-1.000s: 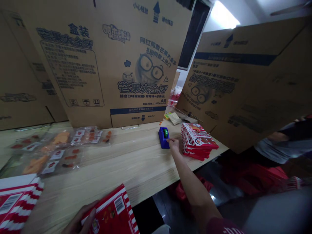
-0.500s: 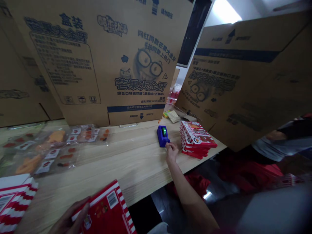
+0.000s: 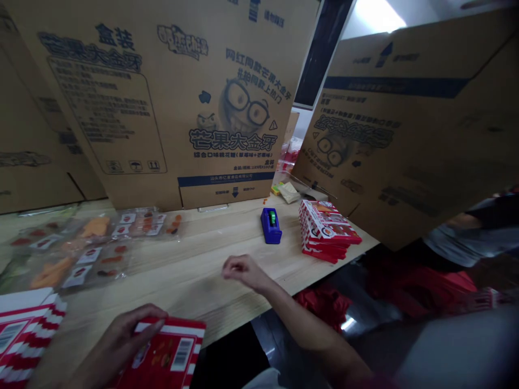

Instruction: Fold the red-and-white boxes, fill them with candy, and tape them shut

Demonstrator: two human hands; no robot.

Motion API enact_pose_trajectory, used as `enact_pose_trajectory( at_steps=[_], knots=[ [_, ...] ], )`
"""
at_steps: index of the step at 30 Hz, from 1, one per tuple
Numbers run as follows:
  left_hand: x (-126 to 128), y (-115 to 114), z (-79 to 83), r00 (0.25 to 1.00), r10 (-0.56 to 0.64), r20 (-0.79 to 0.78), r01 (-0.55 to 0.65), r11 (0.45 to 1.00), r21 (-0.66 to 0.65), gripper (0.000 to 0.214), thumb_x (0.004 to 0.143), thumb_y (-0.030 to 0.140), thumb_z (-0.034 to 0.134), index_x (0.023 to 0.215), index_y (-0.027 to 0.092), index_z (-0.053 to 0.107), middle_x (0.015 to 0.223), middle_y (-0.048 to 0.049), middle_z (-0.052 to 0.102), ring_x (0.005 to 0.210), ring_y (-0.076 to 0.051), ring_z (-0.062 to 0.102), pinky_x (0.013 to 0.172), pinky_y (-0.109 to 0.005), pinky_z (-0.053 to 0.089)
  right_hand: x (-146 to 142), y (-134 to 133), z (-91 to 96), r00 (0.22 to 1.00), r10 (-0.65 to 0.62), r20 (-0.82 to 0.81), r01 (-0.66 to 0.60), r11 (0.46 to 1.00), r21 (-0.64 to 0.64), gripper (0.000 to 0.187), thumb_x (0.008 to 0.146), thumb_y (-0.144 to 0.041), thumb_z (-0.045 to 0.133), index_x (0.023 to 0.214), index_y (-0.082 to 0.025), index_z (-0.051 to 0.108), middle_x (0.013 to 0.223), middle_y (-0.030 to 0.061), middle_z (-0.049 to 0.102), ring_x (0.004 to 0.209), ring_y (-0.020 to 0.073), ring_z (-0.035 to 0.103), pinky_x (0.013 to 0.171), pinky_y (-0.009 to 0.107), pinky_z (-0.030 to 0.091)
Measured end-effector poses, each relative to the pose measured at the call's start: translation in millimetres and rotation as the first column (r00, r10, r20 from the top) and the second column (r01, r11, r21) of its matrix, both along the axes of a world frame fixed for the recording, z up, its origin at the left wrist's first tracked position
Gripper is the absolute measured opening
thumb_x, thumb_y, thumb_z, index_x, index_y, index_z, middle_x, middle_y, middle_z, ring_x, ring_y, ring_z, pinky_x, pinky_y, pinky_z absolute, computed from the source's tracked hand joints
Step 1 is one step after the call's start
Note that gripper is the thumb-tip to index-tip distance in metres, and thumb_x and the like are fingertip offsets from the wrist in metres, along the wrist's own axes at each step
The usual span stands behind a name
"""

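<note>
1. Close to the near edge of a pale wooden table (image 3: 194,281), the person's left hand (image 3: 117,340) lies on a red-and-white striped box (image 3: 170,354). The fingers bend over the box's far left corner and grip it. The box lies with a barcode facing up, and its near part sticks out past the table's edge.
2. The right hand (image 3: 243,270) hovers above the middle of the table, farther away than the striped box and to its right. Its fingers are curled in towards the thumb in a loose clench. Whether anything is pinched between them cannot be made out.
3. A blue tape dispenser (image 3: 271,226) with a green roll stands farther off and to the right, well apart from the right hand.
4. Near the dispenser, on its right, a stack of red boxes (image 3: 330,233) sits at the table's right edge.
5. At the near left corner is a second stack of striped boxes (image 3: 24,329), to the left of the left hand.
6. Clear packets of orange and red sweets (image 3: 89,243) lie spread over the far left of the table.
7. Tall brown cartons (image 3: 170,102) with blue print stand along the far side. A tilted carton (image 3: 405,124) fills the right.
8. Below it shows another person's grey sleeve (image 3: 466,243).
</note>
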State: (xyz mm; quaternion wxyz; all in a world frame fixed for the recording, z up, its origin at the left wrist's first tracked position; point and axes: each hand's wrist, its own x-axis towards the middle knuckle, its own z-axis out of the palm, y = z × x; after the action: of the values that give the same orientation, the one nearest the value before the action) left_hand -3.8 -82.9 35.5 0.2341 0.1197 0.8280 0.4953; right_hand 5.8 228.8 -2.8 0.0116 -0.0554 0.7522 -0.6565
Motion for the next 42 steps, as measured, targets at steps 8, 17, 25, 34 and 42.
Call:
enact_pose_trajectory(
  at_steps=[8, 17, 25, 34, 42],
  knots=[
    [16, 20, -7.4, 0.968, -0.219, 0.125, 0.210, 0.975, 0.077, 0.038, 0.079, 0.055, 0.056, 0.080, 0.019, 0.069, 0.080, -0.0041, 0.072, 0.078, -0.022, 0.066, 0.068, -0.025, 0.052, 8, -72, 43.5, 0.671, 0.741, 0.001, -0.536, 0.484, 0.692, 0.037, 0.091, -0.047, 0.051, 0.071, -0.017, 0.058, 0.072, -0.0006, 0.054, 0.071, 0.0118, 0.051, 0.066, 0.022, 0.038],
    [27, 17, 1.5, 0.957, -0.290, 0.020, 0.289, 0.956, 0.054, 0.031, 0.082, 0.048, 0.056, 0.081, 0.021, 0.071, 0.080, -0.0041, 0.071, 0.076, -0.019, 0.065, 0.070, -0.021, 0.050, 10, -69, 39.7, 0.724, 0.658, 0.210, -0.649, 0.544, 0.532, 0.040, 0.079, -0.055, 0.064, 0.068, -0.017, 0.060, 0.064, -0.0055, 0.057, 0.062, 0.0081, 0.053, 0.059, 0.019, 0.036],
    [34, 22, 20.8, 0.930, -0.355, -0.094, 0.361, 0.930, 0.063, 0.019, 0.079, 0.043, 0.061, 0.079, 0.030, 0.075, 0.077, -0.0032, 0.071, 0.071, -0.020, 0.064, 0.067, -0.025, 0.052, 15, -70, 32.4, 0.683, 0.614, 0.396, -0.718, 0.664, 0.209, 0.041, 0.060, -0.049, 0.081, 0.077, -0.017, 0.062, 0.064, -0.0073, 0.059, 0.060, 0.0077, 0.055, 0.055, 0.016, 0.040],
    [39, 20, 55.5, 0.969, -0.246, -0.031, 0.240, 0.903, 0.356, 0.020, 0.078, 0.038, 0.066, 0.082, 0.020, 0.074, 0.079, -0.0060, 0.069, 0.076, -0.019, 0.064, 0.073, -0.029, 0.049, 33, -93, -2.5, 0.391, 0.849, 0.356, -0.463, 0.516, -0.721, 0.053, 0.045, -0.049, 0.087, 0.076, -0.011, 0.067, 0.066, -0.0014, 0.062, 0.057, 0.0098, 0.055, 0.061, 0.024, 0.046],
    [59, -54, -2.2, 0.441, 0.863, 0.245, -0.865, 0.337, 0.371, 0.043, 0.065, 0.046, 0.074, 0.094, 0.016, 0.061, 0.078, -0.0014, 0.068, 0.067, -0.020, 0.065, 0.062, -0.031, 0.053, -74, -109, -24.9, 0.941, 0.184, 0.285, -0.195, 0.981, 0.011, 0.032, 0.078, -0.045, 0.052, 0.079, -0.014, 0.062, 0.074, 0.0086, 0.064, 0.067, 0.0196, 0.060, 0.065, 0.035, 0.051]
  ],
)
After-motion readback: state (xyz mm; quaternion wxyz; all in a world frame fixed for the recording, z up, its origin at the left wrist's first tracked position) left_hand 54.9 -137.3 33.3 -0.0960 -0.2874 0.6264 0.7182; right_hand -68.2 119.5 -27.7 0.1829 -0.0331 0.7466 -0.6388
